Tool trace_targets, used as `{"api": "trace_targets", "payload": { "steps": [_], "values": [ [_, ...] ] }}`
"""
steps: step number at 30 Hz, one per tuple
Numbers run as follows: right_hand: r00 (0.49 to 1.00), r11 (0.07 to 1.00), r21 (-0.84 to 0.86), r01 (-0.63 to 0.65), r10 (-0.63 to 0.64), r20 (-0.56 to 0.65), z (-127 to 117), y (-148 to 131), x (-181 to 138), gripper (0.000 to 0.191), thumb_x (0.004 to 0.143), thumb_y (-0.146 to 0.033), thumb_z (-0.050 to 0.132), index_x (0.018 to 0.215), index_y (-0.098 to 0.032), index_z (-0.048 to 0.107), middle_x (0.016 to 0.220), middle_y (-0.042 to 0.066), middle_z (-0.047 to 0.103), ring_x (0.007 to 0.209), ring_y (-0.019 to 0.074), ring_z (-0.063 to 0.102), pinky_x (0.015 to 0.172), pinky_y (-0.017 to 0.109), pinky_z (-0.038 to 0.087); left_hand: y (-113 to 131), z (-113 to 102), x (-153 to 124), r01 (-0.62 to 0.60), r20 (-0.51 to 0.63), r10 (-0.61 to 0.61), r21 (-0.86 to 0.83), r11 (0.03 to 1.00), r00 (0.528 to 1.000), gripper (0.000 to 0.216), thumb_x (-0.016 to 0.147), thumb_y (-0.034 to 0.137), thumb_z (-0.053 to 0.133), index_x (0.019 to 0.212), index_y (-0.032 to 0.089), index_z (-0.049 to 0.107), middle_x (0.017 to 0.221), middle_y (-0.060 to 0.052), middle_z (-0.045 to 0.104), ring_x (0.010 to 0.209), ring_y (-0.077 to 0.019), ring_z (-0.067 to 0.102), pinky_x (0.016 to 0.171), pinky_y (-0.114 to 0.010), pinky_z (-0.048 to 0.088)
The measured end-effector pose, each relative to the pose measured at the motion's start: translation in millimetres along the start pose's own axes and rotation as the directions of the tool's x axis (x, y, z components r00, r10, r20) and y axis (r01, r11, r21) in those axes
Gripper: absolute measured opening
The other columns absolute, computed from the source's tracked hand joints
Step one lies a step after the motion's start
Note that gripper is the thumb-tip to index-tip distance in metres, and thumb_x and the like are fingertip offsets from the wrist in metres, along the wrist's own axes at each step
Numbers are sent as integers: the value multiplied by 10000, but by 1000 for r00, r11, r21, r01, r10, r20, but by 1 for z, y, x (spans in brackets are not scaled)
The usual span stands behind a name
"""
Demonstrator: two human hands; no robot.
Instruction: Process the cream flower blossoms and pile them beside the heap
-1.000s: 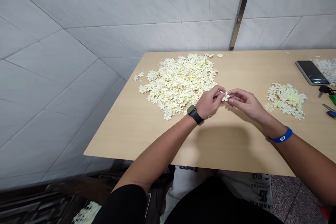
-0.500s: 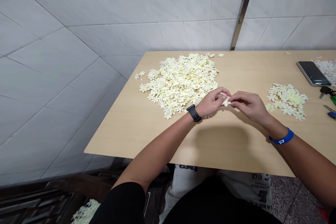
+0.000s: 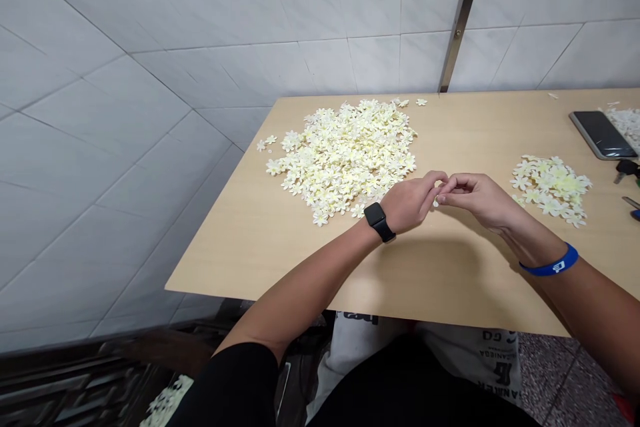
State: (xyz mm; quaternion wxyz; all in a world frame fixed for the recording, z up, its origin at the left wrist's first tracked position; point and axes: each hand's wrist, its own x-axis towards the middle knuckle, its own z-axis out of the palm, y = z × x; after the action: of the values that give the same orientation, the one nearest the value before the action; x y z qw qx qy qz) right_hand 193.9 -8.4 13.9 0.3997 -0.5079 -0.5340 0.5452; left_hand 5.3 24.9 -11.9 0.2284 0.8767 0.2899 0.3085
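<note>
Over the wooden table (image 3: 260,240), my left hand (image 3: 413,200) and my right hand (image 3: 480,200) meet fingertip to fingertip. Both pinch one small white and yellow fabric flower (image 3: 437,201), which is mostly hidden between the fingers. A black watch is on my left wrist and a blue band on my right. The big pile of flowers (image 3: 345,153) lies just left of and behind my left hand. A smaller heap of flowers (image 3: 553,188) lies to the right of my right hand.
A phone (image 3: 603,134) lies face up at the far right, with keys (image 3: 627,170) and another white pile (image 3: 627,121) by the frame edge. White tiled walls stand behind and to the left. More flowers (image 3: 165,400) lie on the floor below the table.
Both hands stayed joined and drew slightly closer together. The flower, plainly showing a second ago, is now nearly covered by the fingertips. The view shifted a little.
</note>
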Motion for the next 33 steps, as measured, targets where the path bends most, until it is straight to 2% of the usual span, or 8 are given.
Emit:
{"api": "trace_targets", "payload": {
  "steps": [4, 7, 14, 19, 22, 25, 28, 33],
  "values": [
    [999, 991, 132, -39, 36, 25, 2, 6, 2, 289, 625, -329, 918, 698, -214, 663, 757, 5, 713, 771, 173, 655, 794, 346, 552, -2, 3, 1, -75, 21, 73, 139, 988, 997, 303, 1061, 281, 330, 1274, 185, 522, 1009, -85, 737, 849, -195, 680, 715, -296, 450],
    [997, 985, 163, -52, 41, 71, 5, 8, 3, 273, 643, -265, 878, 834, -223, 688, 832, 11, 712, 830, 177, 650, 785, 324, 549, -2, 5, 0, -53, 6, 53, 128, 990, 999, 294, 1066, 292, 330, 1249, 181, 532, 1023, -91, 737, 859, -195, 687, 717, -292, 456],
    [993, 996, 69, 54, -60, 101, 2, 7, 5, 316, 659, -202, 816, 950, -233, 698, 947, 25, 698, 885, 176, 639, 795, 308, 558, -3, 2, 1, 125, -28, -129, -103, 987, 991, 252, 1049, 312, 390, 1203, 199, 555, 712, 18, 665, 640, -153, 590, 633, -261, 380],
    [984, 993, 114, -29, 9, 178, -6, 8, 8, 406, 683, -321, 894, 1037, -220, 724, 977, 46, 726, 888, 190, 700, 889, 381, 576, -8, -6, 3, 137, -33, -149, -232, 963, 988, 237, 1027, 294, 413, 1139, 181, 589, 683, 34, 620, 618, -130, 543, 631, -251, 371],
    [993, 982, 175, -68, 49, 107, -2, 9, 6, 373, 708, -429, 897, 960, -208, 733, 874, 42, 738, 823, 196, 723, 896, 414, 588, -9, -6, 3, 137, -90, -161, -231, 963, 983, 257, 1030, 313, 416, 1093, 184, 628, 770, 5, 661, 673, -130, 569, 667, -259, 404],
    [999, 993, 114, 27, -22, -44, 5, 9, 4, 365, 701, -492, 897, 847, -207, 722, 769, 34, 725, 721, 176, 697, 778, 369, 593, -10, -3, 4, 120, -130, -166, -305, 945, 978, 284, 1028, 344, 440, 1013, 176, 668, 865, -31, 702, 740, -129, 603, 706, -261, 456],
    [978, 989, 9, 146, -143, -152, 8, 8, 3, 381, 709, -545, 873, 801, -218, 701, 730, 34, 712, 690, 183, 679, 700, 351, 581, -12, 0, 6, 169, -81, -253, -548, 819, 964, 344, 991, 466, 546, 957, 151, 680, 836, -46, 696, 704, -120, 620, 659, -247, 511],
    [931, 947, -145, 285, -309, -192, 9, 6, 2, 305, 782, -509, 813, 825, -233, 692, 769, 32, 695, 700, 185, 659, 681, 343, 566, -20, 0, 9, 400, 259, -385, -846, 352, 886, 559, 730, 628, 821, 902, 116, 681, 752, -54, 705, 676, -134, 689, 632, -261, 591]
  ]
}}
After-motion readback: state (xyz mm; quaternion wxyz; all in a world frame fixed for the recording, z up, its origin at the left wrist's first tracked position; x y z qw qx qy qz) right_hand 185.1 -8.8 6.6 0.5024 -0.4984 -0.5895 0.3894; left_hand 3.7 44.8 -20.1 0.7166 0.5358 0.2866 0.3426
